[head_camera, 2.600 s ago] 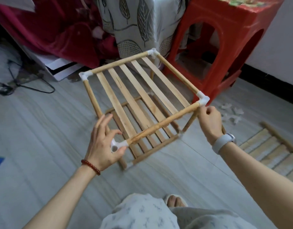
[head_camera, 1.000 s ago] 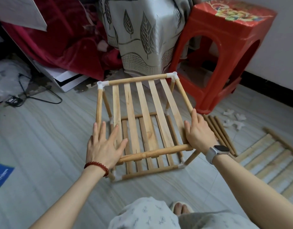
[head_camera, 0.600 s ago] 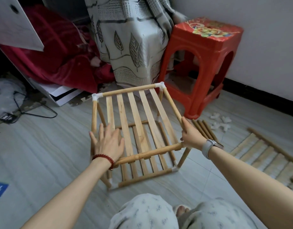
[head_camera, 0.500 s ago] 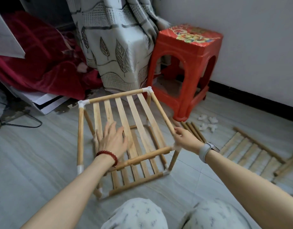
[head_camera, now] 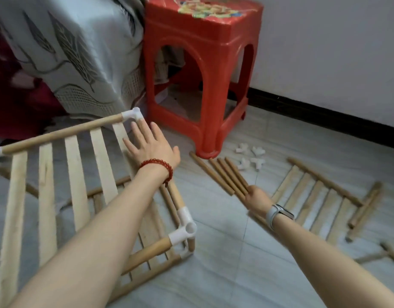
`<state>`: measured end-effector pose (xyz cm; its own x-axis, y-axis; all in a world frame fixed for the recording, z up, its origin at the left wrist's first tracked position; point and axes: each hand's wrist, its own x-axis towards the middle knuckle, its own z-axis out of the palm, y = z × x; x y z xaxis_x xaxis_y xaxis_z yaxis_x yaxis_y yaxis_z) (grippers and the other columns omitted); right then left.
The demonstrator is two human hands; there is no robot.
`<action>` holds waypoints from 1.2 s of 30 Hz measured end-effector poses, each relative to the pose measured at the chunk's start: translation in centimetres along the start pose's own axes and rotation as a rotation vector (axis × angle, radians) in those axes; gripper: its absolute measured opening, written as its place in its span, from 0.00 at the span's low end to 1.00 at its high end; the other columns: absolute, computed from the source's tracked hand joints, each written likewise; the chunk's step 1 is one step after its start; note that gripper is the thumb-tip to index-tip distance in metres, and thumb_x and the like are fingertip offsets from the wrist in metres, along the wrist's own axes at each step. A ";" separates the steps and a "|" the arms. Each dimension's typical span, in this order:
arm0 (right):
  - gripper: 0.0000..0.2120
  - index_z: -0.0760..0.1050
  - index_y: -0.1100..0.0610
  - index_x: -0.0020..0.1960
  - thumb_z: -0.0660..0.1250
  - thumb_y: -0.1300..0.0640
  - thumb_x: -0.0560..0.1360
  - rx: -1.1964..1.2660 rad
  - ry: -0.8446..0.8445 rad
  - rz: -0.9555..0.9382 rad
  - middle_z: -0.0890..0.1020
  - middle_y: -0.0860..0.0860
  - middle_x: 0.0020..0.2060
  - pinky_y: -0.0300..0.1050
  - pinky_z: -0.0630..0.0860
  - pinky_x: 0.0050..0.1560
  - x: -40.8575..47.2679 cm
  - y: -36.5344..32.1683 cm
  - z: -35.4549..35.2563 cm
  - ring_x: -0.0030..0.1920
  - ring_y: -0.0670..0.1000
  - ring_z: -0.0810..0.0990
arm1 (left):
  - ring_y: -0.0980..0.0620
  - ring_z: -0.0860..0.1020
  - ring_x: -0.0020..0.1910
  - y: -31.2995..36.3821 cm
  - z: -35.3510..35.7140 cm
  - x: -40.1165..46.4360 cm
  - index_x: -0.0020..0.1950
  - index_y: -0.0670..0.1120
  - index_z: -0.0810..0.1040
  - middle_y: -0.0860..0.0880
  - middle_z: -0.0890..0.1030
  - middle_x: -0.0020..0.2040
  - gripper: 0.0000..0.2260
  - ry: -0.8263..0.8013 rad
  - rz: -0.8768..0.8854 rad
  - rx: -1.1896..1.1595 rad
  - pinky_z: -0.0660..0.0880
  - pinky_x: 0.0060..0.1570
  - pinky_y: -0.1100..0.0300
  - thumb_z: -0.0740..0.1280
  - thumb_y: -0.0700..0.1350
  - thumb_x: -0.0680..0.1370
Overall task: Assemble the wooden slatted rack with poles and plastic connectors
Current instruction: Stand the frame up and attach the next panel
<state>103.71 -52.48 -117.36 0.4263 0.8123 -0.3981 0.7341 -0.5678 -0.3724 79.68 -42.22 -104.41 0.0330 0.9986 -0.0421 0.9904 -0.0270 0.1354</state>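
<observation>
The part-built wooden rack [head_camera: 73, 174] stands on the floor at the left, with two slatted shelves joined by poles and white plastic connectors [head_camera: 182, 232]. My left hand [head_camera: 151, 145] lies flat on the right side of the top shelf, fingers straight, just below the far corner connector [head_camera: 132, 114]. My right hand [head_camera: 256, 196] is stretched out to the right, low over the floor. It sits at the near ends of several loose wooden poles [head_camera: 218, 172], with its fingers curled round them and hidden from view.
A red plastic stool [head_camera: 202, 63] stands behind the poles, with loose white connectors [head_camera: 250, 155] by its leg. A spare slatted panel [head_camera: 314, 201] and more poles [head_camera: 365, 207] lie at the right. Leaf-patterned cloth [head_camera: 80, 52] hangs behind the rack. A white wall with a black baseboard [head_camera: 325, 114] closes the back.
My right hand has left the rack's near right corner and moved right, down to the loose poles. My left hand slid toward the top shelf's far right. The view swung right.
</observation>
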 end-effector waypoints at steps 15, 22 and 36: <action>0.29 0.60 0.58 0.66 0.65 0.42 0.73 -0.293 0.072 0.135 0.64 0.58 0.61 0.55 0.66 0.55 7.7 3.3 8.8 0.61 0.60 0.64 | 0.42 0.45 0.76 -0.2 3.1 1.9 0.77 0.43 0.46 0.43 0.44 0.77 0.36 0.085 -0.089 -0.048 0.43 0.71 0.41 0.60 0.57 0.76; 0.25 0.52 0.55 0.72 0.57 0.54 0.79 -0.331 -0.012 0.140 0.66 0.62 0.64 0.55 0.67 0.60 8.0 2.8 8.9 0.62 0.62 0.67 | 0.42 0.47 0.75 1.0 3.4 2.0 0.76 0.42 0.47 0.42 0.45 0.77 0.36 0.116 -0.084 -0.026 0.43 0.71 0.41 0.60 0.56 0.76; 0.04 0.63 0.60 0.51 0.55 0.60 0.78 -0.197 -0.051 0.094 0.73 0.58 0.45 0.48 0.68 0.38 7.1 1.5 7.5 0.40 0.58 0.73 | 0.44 0.51 0.74 0.7 3.9 2.4 0.76 0.42 0.49 0.44 0.46 0.77 0.36 0.138 -0.087 -0.038 0.45 0.70 0.40 0.61 0.55 0.75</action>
<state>103.83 -48.52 -127.06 0.4742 0.7464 -0.4670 0.7835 -0.5997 -0.1629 81.02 -40.03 -108.26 -0.0739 0.9940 0.0806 0.9828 0.0589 0.1750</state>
